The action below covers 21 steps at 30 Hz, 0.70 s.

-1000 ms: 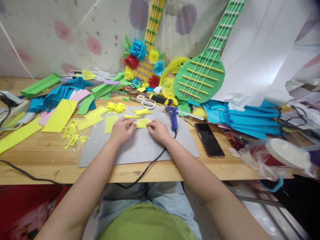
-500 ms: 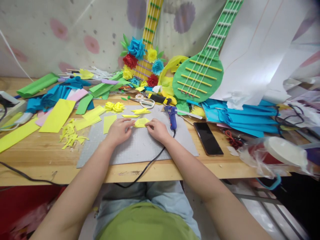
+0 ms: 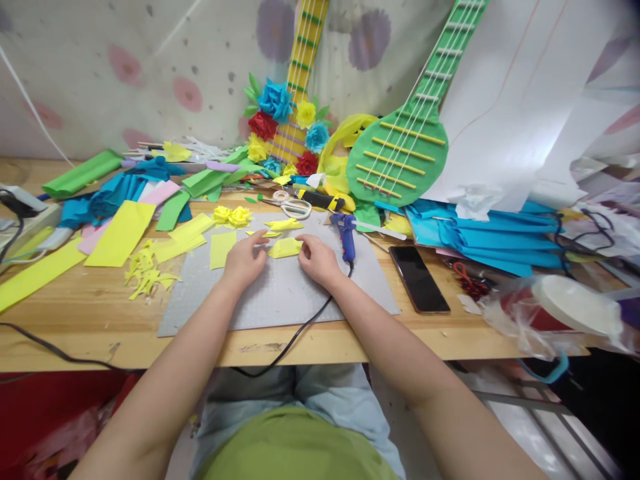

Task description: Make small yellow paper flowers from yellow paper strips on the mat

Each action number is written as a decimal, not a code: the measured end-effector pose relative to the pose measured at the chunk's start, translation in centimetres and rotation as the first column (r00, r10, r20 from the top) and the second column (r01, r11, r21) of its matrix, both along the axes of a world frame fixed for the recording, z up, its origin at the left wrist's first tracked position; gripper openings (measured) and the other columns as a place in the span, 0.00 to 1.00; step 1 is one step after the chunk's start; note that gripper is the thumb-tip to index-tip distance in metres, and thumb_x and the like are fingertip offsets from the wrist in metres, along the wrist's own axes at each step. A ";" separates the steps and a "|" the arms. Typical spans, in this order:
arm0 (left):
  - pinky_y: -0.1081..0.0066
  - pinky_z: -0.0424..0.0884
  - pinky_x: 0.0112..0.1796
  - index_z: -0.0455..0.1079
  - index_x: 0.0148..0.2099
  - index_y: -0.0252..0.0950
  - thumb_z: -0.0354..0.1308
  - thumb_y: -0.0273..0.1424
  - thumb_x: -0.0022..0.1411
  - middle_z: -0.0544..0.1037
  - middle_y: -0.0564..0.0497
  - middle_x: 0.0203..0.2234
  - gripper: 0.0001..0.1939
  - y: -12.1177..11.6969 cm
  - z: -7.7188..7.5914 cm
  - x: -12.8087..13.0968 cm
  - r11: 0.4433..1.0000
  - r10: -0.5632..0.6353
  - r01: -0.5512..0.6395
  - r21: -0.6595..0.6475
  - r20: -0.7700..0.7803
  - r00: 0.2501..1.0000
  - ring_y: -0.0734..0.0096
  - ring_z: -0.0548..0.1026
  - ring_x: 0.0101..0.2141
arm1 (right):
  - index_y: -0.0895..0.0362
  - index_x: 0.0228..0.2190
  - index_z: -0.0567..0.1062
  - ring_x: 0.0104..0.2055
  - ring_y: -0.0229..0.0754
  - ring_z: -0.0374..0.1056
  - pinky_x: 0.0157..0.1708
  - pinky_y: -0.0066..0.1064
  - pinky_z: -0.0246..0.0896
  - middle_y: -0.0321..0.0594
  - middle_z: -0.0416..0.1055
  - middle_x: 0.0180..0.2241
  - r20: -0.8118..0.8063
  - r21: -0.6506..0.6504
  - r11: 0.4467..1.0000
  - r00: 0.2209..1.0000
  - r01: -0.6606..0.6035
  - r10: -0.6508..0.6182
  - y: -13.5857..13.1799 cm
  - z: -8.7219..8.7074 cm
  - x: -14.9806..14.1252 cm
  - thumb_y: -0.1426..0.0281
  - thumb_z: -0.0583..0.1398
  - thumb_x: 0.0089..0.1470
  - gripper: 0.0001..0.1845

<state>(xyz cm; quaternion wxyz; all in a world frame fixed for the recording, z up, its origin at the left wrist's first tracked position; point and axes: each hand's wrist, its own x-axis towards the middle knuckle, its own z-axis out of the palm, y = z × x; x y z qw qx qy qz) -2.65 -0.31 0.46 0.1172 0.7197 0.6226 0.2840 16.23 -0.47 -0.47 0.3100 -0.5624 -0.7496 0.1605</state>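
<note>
A small folded piece of yellow crepe paper (image 3: 286, 248) lies between my hands over a grey mat (image 3: 270, 307). My right hand (image 3: 319, 260) pinches its right end with curled fingers. At the paper's left end, my left hand (image 3: 245, 259) is bent with thumb and fingers apart, holding nothing that I can see. Just behind the paper are several pointed yellow folded pieces (image 3: 285, 225). A flat yellow square (image 3: 223, 250) sits left of my left hand, and a yellow paper flower (image 3: 232, 216) is behind it.
A blue glue gun (image 3: 345, 237) rests right of my hands, its cord crossing under my right forearm. Scissors (image 3: 296, 209) lie behind, a phone (image 3: 419, 279) to the right. Yellow scraps (image 3: 150, 270) are at left. A green paper instrument (image 3: 400, 157) leans at the back.
My left hand has let go of the paper's left end and drawn slightly back from it. My right hand stays at the right end. The whole view has shifted slightly.
</note>
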 end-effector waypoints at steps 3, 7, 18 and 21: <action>0.64 0.64 0.46 0.67 0.51 0.35 0.48 0.29 0.55 0.77 0.49 0.41 0.21 1.1 -0.5 0.8 0.998 0.049 -0.048 0.028 -0.024 0.999 0.62 0.71 0.43 | 0.56 0.45 0.68 0.34 0.39 0.65 0.37 0.31 0.61 0.40 0.71 0.36 -0.020 -0.020 0.999 0.999 0.047 -0.047 0.0 0.1 0.0 0.75 0.51 0.46 0.22; 0.66 0.65 0.43 0.66 0.51 0.34 0.50 0.33 0.55 0.76 0.48 0.42 0.21 1.9 -0.8 2.0 0.997 -0.054 0.055 -0.045 0.021 0.998 0.65 0.72 0.39 | 0.55 0.45 0.67 0.31 0.38 0.65 0.35 0.30 0.61 0.37 0.72 0.33 -0.044 -0.031 0.998 0.997 0.063 -0.065 0.1 -0.1 0.1 0.74 0.51 0.46 0.22; 0.68 0.67 0.39 0.71 0.43 0.35 0.52 0.30 0.52 0.75 0.46 0.38 0.16 3.5 1.7 3.7 0.980 -0.068 0.047 -0.194 -0.104 0.992 0.64 0.73 0.38 | 0.56 0.46 0.64 0.32 0.38 0.64 0.36 0.30 0.59 0.37 0.70 0.33 -0.161 -0.046 0.996 0.984 0.070 -0.077 0.4 -0.6 0.5 0.78 0.50 0.41 0.27; 0.69 0.66 0.41 0.72 0.41 0.37 0.52 0.28 0.51 0.75 0.46 0.39 0.14 4.3 2.2 5.1 0.960 -0.246 0.210 -0.183 -0.199 0.949 0.64 0.72 0.39 | 0.58 0.47 0.62 0.31 0.37 0.63 0.36 0.31 0.59 0.38 0.68 0.34 -0.259 -0.023 0.984 0.950 0.176 -0.176 0.6 -0.4 0.7 0.78 0.50 0.39 0.28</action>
